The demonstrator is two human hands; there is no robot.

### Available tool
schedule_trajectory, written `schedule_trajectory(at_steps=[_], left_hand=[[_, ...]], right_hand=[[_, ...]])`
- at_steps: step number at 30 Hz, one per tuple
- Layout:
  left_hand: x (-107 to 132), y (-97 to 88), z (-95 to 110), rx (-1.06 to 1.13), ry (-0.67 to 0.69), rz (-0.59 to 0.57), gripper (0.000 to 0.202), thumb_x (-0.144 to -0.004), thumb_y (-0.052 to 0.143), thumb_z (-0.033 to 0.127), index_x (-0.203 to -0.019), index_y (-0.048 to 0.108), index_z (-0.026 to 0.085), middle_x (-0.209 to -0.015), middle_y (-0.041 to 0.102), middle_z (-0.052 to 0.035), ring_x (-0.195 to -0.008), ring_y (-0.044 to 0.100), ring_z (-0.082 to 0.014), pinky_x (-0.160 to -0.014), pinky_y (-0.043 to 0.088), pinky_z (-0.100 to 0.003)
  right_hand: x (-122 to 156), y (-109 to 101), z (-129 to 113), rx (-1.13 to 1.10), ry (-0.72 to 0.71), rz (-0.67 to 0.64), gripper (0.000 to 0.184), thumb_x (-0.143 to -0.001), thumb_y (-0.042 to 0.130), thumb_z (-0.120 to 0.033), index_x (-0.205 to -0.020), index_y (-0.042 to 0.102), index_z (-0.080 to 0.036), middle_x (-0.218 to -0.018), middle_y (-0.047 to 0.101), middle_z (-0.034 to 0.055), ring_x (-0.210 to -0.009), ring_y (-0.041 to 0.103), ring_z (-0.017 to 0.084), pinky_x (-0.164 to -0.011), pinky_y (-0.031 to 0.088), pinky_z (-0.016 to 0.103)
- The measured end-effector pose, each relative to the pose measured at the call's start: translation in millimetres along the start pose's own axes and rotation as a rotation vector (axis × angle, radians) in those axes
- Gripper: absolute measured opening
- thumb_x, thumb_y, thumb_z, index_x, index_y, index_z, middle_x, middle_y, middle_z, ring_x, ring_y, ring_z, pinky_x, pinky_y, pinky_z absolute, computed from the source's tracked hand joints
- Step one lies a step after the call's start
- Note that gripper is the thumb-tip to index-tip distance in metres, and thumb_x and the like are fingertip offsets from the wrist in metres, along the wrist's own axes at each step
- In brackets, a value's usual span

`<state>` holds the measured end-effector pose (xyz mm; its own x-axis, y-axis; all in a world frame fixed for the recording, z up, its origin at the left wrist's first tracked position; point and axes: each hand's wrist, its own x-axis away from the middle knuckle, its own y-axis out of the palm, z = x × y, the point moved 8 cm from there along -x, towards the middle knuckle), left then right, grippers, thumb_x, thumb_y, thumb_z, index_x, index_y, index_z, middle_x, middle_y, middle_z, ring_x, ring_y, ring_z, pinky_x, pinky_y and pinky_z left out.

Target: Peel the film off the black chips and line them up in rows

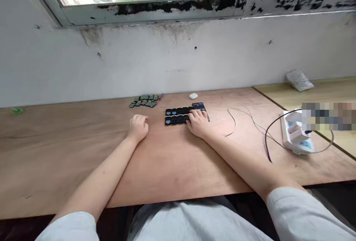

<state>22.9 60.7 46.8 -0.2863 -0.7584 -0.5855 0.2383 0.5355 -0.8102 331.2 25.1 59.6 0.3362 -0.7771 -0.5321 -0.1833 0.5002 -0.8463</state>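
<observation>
Two black slotted strips [176, 115] lie side by side on the plywood table [167, 159], one behind the other. My right hand [198, 123] sits at their right end, fingers curled over the nearer strip. Just past those fingers lies a dark blue card-like module [198, 106], partly hidden by them. My left hand [138, 128] rests on the wood left of the strips, fingers curled and holding nothing. Behind it lies a small cluster of flat green-and-black chips [144, 101].
A white power strip [297, 134] with plugged-in cables sits at the right, and thin wires [233, 118] loop across the wood. Farther back are a small white object [193, 96], a red-tipped item [161, 96] and a green scrap [18, 111]. A wall and window rise behind.
</observation>
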Motion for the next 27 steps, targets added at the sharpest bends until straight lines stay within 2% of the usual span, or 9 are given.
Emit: schedule_trajectory(at_steps=[3,6,13,15,17,20,22,27], left_hand=[[7,-2.5,-30,0.045,-0.045,-0.014,0.031,-0.077,0.050,0.014,-0.098,0.072,0.016,-0.103,0.074,-0.0132,-0.106,0.063,-0.0337,-0.096,0.049,-0.048],[9,-3.0,-48,0.104,-0.126,-0.011,0.030,-0.075,0.049,0.012,-0.095,0.071,0.017,-0.101,0.074,-0.0124,-0.102,0.063,-0.0319,-0.097,0.050,-0.046],[7,8.3,-50,0.148,-0.205,-0.059,0.028,-0.078,0.049,0.017,-0.094,0.072,0.018,-0.104,0.072,-0.0128,-0.104,0.060,-0.0317,-0.100,0.048,-0.047],[8,10.7,-51,0.140,-0.218,-0.063,0.028,-0.081,0.050,0.020,-0.095,0.074,0.018,-0.105,0.071,-0.0129,-0.106,0.059,-0.0320,-0.102,0.047,-0.047],[9,12.8,-51,0.122,-0.224,-0.074,0.028,-0.085,0.050,0.024,-0.095,0.075,0.019,-0.104,0.070,-0.0131,-0.106,0.058,-0.0323,-0.103,0.046,-0.047],[10,15.4,-50,0.084,-0.218,-0.100,0.029,-0.089,0.049,0.029,-0.093,0.076,0.019,-0.101,0.070,-0.0131,-0.104,0.057,-0.0326,-0.101,0.046,-0.047],[10,15.4,-50,0.066,-0.212,-0.104,0.031,-0.091,0.048,0.031,-0.094,0.077,0.019,-0.101,0.069,-0.0132,-0.104,0.057,-0.0328,-0.100,0.046,-0.047],[10,9.8,-47,0.071,-0.233,-0.087,0.037,-0.095,0.048,0.043,-0.097,0.077,0.019,-0.103,0.069,-0.0131,-0.104,0.057,-0.0326,-0.100,0.046,-0.047]], right_hand=[[0,4,5,0.021,0.037,-0.032,0.035,-0.104,0.049,-0.037,-0.106,0.075,-0.014,-0.134,0.064,0.0191,-0.127,0.047,0.034,-0.107,0.032,0.052],[0,7,5,0.011,0.036,-0.035,0.038,-0.104,0.049,-0.039,-0.099,0.079,-0.015,-0.129,0.067,0.0190,-0.129,0.045,0.036,-0.108,0.032,0.053],[2,9,-2,-0.086,-0.028,0.045,0.041,-0.105,0.050,-0.038,-0.094,0.082,-0.016,-0.121,0.072,0.0168,-0.129,0.046,0.037,-0.109,0.032,0.055],[2,8,-7,-0.139,-0.085,0.048,0.040,-0.104,0.051,-0.036,-0.086,0.081,-0.017,-0.119,0.073,0.0161,-0.129,0.048,0.036,-0.108,0.034,0.055],[4,6,-17,-0.225,-0.201,0.032,0.038,-0.104,0.052,-0.032,-0.082,0.080,-0.019,-0.118,0.074,0.0141,-0.126,0.051,0.034,-0.107,0.037,0.053],[12,1,-41,-0.376,-0.448,-0.069,0.029,-0.104,0.054,-0.033,-0.093,0.078,-0.020,-0.119,0.073,0.0114,-0.117,0.057,0.029,-0.101,0.043,0.047],[19,0,-54,-0.448,-0.550,-0.158,0.026,-0.104,0.056,-0.037,-0.101,0.076,-0.020,-0.123,0.072,0.0110,-0.110,0.061,0.026,-0.096,0.047,0.043],[20,-1,-59,-0.495,-0.562,-0.209,0.031,-0.102,0.059,-0.039,-0.124,0.071,-0.020,-0.136,0.065,0.0137,-0.118,0.060,0.028,-0.100,0.046,0.045]])
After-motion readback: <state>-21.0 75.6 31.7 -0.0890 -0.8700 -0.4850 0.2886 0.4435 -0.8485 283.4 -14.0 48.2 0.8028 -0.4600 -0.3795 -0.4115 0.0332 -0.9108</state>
